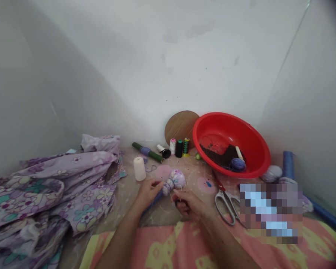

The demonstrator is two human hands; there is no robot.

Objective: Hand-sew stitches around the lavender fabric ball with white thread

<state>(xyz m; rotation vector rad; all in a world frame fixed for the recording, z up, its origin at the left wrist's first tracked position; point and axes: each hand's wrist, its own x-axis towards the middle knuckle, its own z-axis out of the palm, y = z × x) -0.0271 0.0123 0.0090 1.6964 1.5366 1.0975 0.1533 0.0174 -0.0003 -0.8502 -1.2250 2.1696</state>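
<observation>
A ball wrapped in lilac floral cloth (177, 178) is gathered and tied at its neck, on the end of a blue stick (152, 203). My left hand (151, 192) is closed at the gathered neck, with the stick running back beneath it. Just right of the neck, my right hand (186, 201) is curled in a pinch on a fine white thread (171, 195). Something small and dark shows at its fingers, too blurred to name. A white thread spool (139, 169) stands beyond my left hand.
Lilac floral cloth (92, 201) lies heaped at left. Several thread spools (179, 148) and a green stick (147, 152) are near the wall. At right are a red basin (257, 149) holding dark material and yarn, scissors (225, 205) and a pixelated patch. Patterned cloth (156, 246) lies in front.
</observation>
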